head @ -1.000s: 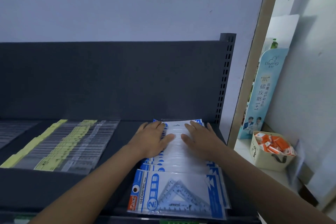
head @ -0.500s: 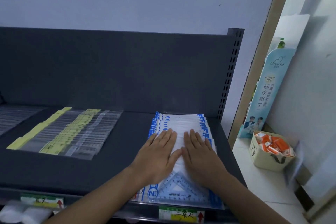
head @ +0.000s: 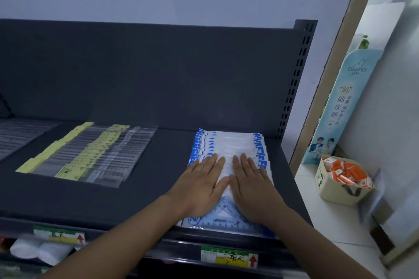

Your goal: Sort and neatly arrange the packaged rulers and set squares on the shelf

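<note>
The set square packs (head: 229, 146) lie in an overlapping row at the right end of the shelf (head: 163, 165). We think they are light, thin and slippery, with stiff plastic inside, so they slide easily. It is best to press flat on top or nudge the edges. Our left hand (head: 201, 188) and right hand (head: 251, 186) rest flat on the row, side by side, fingers (head: 213, 163) straight, gripping nothing. The ruler packs (head: 90, 154) lie well apart to the left.
</note>
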A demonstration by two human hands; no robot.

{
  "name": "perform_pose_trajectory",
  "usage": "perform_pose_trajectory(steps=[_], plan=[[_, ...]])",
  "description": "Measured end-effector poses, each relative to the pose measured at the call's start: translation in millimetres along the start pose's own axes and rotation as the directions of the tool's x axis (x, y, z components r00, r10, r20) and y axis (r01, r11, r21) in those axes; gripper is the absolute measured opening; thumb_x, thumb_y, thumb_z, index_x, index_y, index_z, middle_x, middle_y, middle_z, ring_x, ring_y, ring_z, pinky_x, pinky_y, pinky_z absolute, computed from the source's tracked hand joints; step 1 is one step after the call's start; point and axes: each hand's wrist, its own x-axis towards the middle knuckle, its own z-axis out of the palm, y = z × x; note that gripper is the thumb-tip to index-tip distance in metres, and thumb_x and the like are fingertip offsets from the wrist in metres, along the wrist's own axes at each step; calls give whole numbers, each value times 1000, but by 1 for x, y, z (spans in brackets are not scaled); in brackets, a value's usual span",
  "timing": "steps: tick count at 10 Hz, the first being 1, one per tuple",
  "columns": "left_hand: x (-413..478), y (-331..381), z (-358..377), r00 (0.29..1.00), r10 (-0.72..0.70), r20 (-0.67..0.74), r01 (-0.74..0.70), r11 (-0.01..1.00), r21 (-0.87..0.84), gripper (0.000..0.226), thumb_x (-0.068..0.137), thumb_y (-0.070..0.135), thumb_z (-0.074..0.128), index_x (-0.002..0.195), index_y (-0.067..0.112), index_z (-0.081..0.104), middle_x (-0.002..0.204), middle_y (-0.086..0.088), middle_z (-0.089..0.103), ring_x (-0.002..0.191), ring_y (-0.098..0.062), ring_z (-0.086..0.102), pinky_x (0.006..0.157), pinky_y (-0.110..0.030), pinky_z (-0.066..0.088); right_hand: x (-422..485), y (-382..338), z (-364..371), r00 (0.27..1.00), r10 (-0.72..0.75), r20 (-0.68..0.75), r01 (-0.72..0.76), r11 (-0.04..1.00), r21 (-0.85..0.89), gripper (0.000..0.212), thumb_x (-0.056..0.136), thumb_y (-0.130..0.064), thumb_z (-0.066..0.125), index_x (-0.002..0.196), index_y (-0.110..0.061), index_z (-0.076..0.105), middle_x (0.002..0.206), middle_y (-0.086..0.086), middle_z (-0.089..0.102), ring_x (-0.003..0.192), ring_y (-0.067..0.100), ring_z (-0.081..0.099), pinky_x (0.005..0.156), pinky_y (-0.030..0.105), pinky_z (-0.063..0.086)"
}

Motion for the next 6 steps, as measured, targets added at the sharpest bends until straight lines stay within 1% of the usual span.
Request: perform_pose_trajectory(steps=[1,2,3,4,5,6], plan=[[2,-1,0,1000,-12,18,12,1000,-2,64,98,55,6,153,24,-7,162,2,-9,147,-8,-10,120,-31,-7,3,1,1,1000,-7,5,7,1000,-7,58,102,-35,7,148,-10,-16,158,11,-16,147,25,-11,120,41,-1],[1,-1,-2,1000,-16,24,15,1000,27,65,98,56,5,153,23,-6,162,0,-8,148,-10,-9,121,-33,-5,5,3,2,1000,-7,8,7,1000,9,58,102,-37,8,149,-12,-15,159,9,-16,147,23,-11,119,40,-3],[3,0,-8,999,-29,43,24,994,102,65,98,56,6,153,23,-6,162,-2,-5,149,-14,-5,121,-38,-1,5,3,0,1000,-2,13,1,998,64,58,102,-39,11,150,-16,-13,159,6,-15,147,20,-11,119,38,-4],[1,0,-13,996,-61,68,52,991,125,69,97,58,8,153,21,-9,162,-5,-2,149,-18,-1,121,-43,2,3,1,2,1000,10,21,-11,999,48,59,102,-40,9,149,-15,-16,159,7,-17,146,21,-13,119,40,-4],[-3,-1,-13,995,-76,62,69,992,106,72,97,59,11,152,20,-15,162,-7,-1,149,-20,-1,120,-46,0,0,0,5,999,28,27,-29,999,34,60,102,-40,8,148,-14,-19,158,8,-19,146,21,-15,120,42,-3],[-10,-13,-22,998,-39,59,34,996,83,73,98,58,14,152,19,-14,162,-7,-1,149,-19,-3,120,-48,-3,-1,-4,-1,998,63,19,-64,997,43,61,101,-42,9,147,-16,-22,157,4,-22,145,16,-18,119,40,-7]])
